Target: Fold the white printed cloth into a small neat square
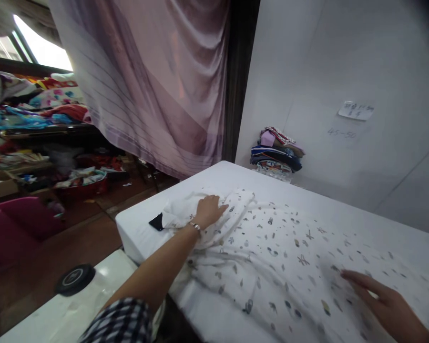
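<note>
A white cloth with small printed motifs point(271, 238) is spread over a white table point(293, 195), flat in the middle with soft folds toward its near left side. My left hand point(209, 212), with a bracelet at the wrist, rests palm down on the cloth's far left part, fingers laid out and thumb apart. Over the right part of the cloth is my right hand point(386, 300), index finger stretched out and thumb apart, slightly blurred; whether it touches the cloth I cannot tell. A flat black piece point(157, 222) sticks out from under the cloth's left end.
A white surface with a round black knob point(75, 279) stands at the lower left. Folded clothes point(277, 155) are stacked by the wall behind the table. A pinkish curtain point(171, 85) hangs beyond it. Heaped fabrics point(64, 112) and a pink chair point(25, 221) are at left.
</note>
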Available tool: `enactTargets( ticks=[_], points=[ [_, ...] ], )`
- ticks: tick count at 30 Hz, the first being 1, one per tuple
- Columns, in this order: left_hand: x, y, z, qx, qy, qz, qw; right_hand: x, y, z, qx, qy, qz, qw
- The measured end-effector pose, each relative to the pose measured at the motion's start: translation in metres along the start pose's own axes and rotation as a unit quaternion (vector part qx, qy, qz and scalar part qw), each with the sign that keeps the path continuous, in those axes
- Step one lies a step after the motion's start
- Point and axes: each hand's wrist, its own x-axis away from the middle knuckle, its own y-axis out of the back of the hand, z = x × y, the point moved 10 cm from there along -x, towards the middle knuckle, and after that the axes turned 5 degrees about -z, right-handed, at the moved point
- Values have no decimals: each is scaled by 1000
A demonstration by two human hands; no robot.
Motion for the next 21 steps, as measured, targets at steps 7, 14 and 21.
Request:
enactTargets(
  ticks=[7, 14, 21],
  points=[
    [41, -63, -63, 18, -134, 50, 990, -81, -110, 129, -58, 29, 126, 990],
    [15, -43, -32, 105, -132, 108, 980, -171, -193, 196, -10, 76, 110, 991],
    [-111, -35, 75, 2, 58, 20, 998, -206, -269, 214, 55, 95, 155, 982]
  ],
)
